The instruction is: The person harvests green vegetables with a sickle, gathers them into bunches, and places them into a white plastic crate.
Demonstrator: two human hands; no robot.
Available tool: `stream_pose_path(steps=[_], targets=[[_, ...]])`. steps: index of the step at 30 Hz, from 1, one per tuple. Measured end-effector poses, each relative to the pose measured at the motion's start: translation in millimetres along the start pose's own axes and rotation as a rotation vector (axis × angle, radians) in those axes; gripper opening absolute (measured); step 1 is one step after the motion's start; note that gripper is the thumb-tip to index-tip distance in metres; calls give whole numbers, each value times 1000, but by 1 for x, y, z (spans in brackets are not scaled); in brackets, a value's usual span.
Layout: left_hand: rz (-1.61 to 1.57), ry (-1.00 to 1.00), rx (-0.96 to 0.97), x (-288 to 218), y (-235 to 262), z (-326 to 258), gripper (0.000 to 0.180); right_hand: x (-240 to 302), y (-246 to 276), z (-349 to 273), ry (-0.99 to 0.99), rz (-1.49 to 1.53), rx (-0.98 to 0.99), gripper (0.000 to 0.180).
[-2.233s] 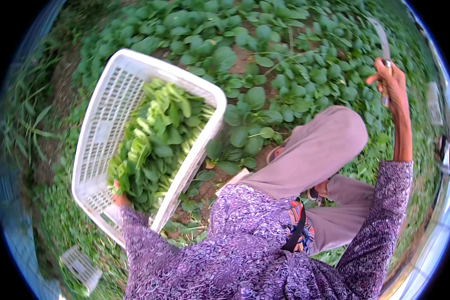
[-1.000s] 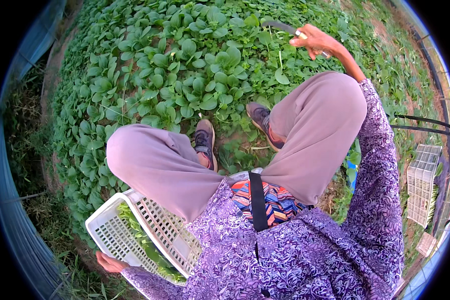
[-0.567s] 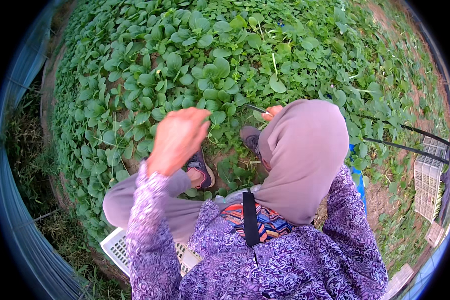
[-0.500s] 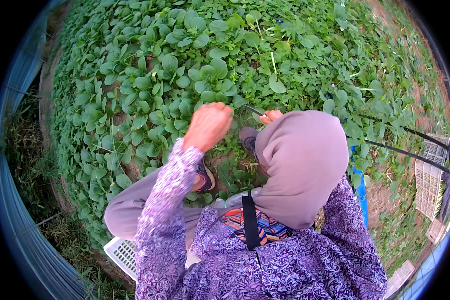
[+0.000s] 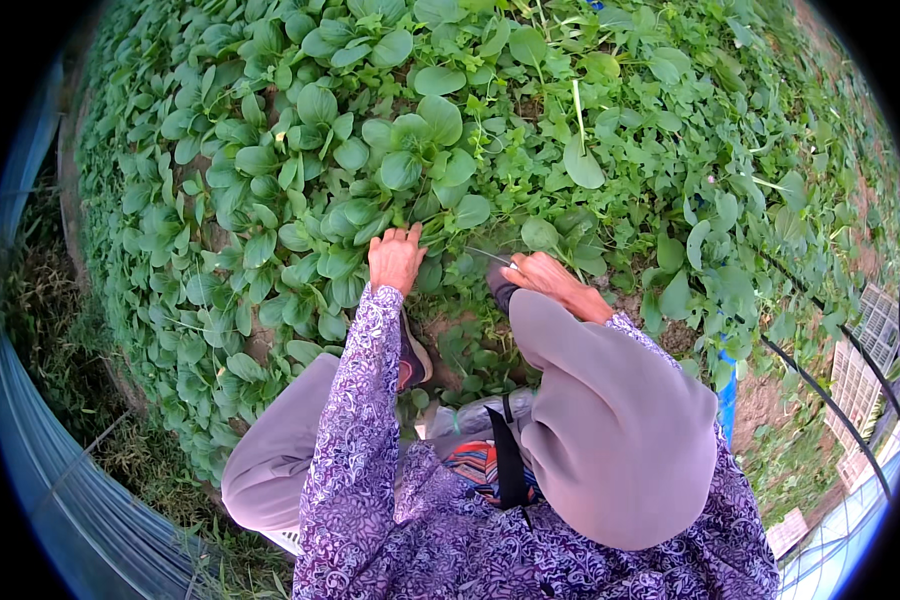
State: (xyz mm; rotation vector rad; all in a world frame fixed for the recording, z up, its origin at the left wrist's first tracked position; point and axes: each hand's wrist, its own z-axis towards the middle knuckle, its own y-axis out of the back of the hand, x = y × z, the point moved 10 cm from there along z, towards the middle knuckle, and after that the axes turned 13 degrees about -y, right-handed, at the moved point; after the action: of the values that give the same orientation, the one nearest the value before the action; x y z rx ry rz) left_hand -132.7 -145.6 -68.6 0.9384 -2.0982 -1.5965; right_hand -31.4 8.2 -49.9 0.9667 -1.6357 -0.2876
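My left hand (image 5: pixel 397 258) is at the base of a broad-leaved leafy green (image 5: pixel 422 150), its fingers bent in around the lower stalks. The fingertips are partly lost among the leaves. To the right, my right hand (image 5: pixel 555 283) is closed around the handle of a knife (image 5: pixel 488 256). Its thin blade points left toward the plant and looks slightly blurred. A gap of low greenery and soil lies between the two hands. A loose cut leaf with a pale stalk (image 5: pixel 583 160) rests on the foliage beyond my right hand.
Dense leafy greens (image 5: pixel 255 160) fill the left and far ground, with low weeds (image 5: pixel 660 150) at right. My shoe (image 5: pixel 413 360) and raised knee (image 5: pixel 610 400) are close by. Dark thin poles (image 5: pixel 820 390), pale crates (image 5: pixel 865 370) and blue sheeting (image 5: pixel 45 440) stand at the sides.
My left hand has lowered from above the plants to the base of a leafy green. My right hand with the knife has come further out from behind my knee. The view has shifted.
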Motion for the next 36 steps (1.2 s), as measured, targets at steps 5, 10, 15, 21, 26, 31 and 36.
stream_pose_path(steps=[5, 10, 15, 21, 26, 31, 36], targets=[[-41, 59, -112, -4, 7, -6, 47, -73, -2, 13, -460, 109, -110, 39], [-82, 71, -110, -5, 6, -4, 46, -94, 18, -43, -541, 94, -341, 39], [-113, 89, -86, -6, 4, -6, 47, -44, 41, -45, -687, 338, -118, 38], [-155, 81, -170, -13, 29, 4, 47, -28, 17, 5, -313, 68, -157, 38], [-145, 0, -224, -25, 57, 16, 46, 6, 6, 15, -123, -104, -190, 36], [-214, 128, -76, 14, 16, 10, 40, -89, 31, -8, -775, 138, -239, 36], [-161, 117, -209, 14, 7, 12, 42, -54, 62, -39, -675, 203, -208, 39]])
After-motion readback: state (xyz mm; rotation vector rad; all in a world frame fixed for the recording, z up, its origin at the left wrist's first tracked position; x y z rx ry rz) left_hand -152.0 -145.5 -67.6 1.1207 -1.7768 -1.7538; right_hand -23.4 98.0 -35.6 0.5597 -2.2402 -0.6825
